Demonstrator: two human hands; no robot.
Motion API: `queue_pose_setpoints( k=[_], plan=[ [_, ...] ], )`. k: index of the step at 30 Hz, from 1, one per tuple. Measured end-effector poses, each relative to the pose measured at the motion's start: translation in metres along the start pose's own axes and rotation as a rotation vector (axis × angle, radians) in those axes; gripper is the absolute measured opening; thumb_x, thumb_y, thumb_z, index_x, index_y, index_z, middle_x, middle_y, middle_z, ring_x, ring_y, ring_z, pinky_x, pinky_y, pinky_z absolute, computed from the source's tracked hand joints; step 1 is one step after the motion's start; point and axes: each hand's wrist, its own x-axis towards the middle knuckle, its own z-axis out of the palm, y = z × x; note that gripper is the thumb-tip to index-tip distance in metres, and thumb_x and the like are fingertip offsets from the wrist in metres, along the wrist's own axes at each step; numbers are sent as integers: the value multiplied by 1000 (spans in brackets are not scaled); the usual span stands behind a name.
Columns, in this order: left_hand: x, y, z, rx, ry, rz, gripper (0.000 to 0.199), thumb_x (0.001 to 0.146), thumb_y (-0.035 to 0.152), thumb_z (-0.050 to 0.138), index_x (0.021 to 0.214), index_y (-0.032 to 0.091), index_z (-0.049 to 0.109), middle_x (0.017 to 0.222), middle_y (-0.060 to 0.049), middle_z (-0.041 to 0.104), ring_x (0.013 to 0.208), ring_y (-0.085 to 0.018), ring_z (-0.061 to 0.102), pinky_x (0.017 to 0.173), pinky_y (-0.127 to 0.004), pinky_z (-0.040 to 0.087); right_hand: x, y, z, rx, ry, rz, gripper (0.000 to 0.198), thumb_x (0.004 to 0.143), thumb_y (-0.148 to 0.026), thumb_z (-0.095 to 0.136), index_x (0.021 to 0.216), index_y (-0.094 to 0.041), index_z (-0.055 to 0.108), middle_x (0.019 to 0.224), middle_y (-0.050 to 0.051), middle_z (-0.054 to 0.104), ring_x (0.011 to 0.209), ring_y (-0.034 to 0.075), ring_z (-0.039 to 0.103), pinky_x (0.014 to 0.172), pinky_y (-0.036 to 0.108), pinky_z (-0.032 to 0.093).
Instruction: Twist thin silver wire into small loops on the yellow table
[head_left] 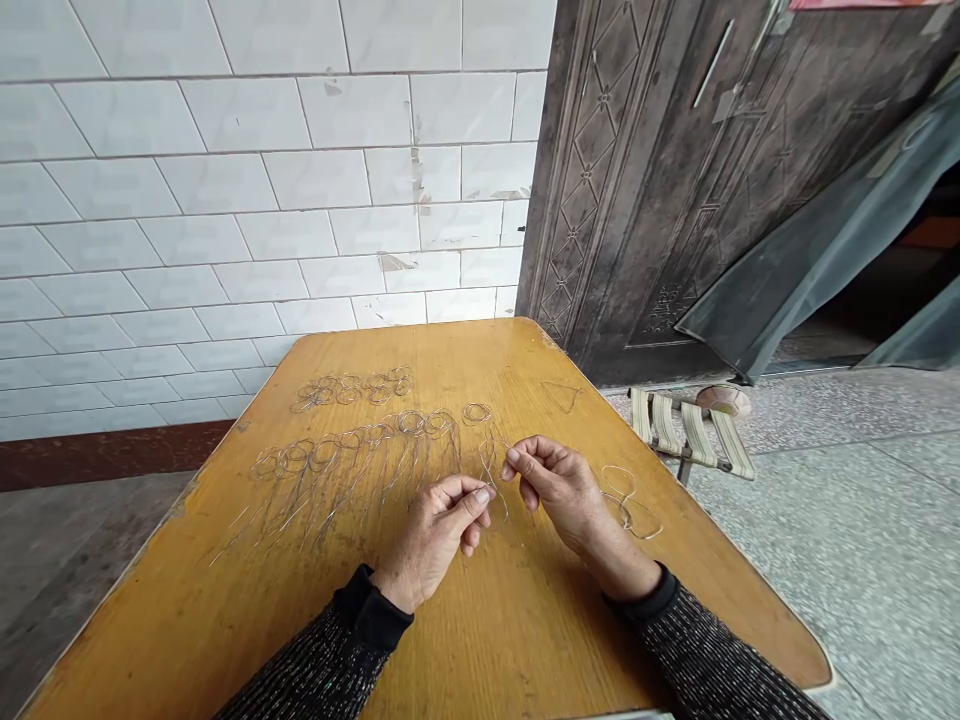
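Observation:
Between finger and thumb, my left hand [442, 525] pinches a thin wire [486, 462] near the middle of the table. My right hand [555, 490], just to the right and a little farther away, is also closed in a pinch on the wire's upper part. A small wire coil [477, 413] lies just beyond the fingers. To the left stretches a row of looped wires [352, 440] with long straight tails pointing toward me. Behind them sits a second row of small wire rings [352, 387]. Beside my right wrist are loose wire loops [626, 505].
A bent wire triangle [561, 396] lies at the table's [480, 660] far right. White wall tiles [247, 180] rise behind it. Right of the table are a strap-seat stool [690, 435], a dark carved door [645, 200] and a grey-green curtain [810, 250].

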Motion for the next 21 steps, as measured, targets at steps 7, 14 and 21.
queue_pose_setpoints(
  k=[7,14,21],
  plan=[
    [0,1,-1,62,-12,16,27,80,40,49,79,15,56,57,5,44,40,-4,31,39,-19,24,0,2,2,7,1,-21,29,73,-43,60,63,-17,51,57,-2,57,34,4,37,36,20,26],
    [-1,1,0,50,-5,11,28,81,42,49,79,15,54,55,7,38,42,-4,28,40,-18,22,1,2,1,4,16,-20,29,73,-44,60,63,-18,50,59,-1,58,35,4,37,36,20,26],
    [0,-1,0,-7,1,39,29,80,43,51,78,14,53,62,4,43,47,-5,40,43,-19,32,0,-1,0,-21,4,1,30,73,-44,59,63,-17,51,58,-1,56,35,3,38,37,19,29]
  ],
)
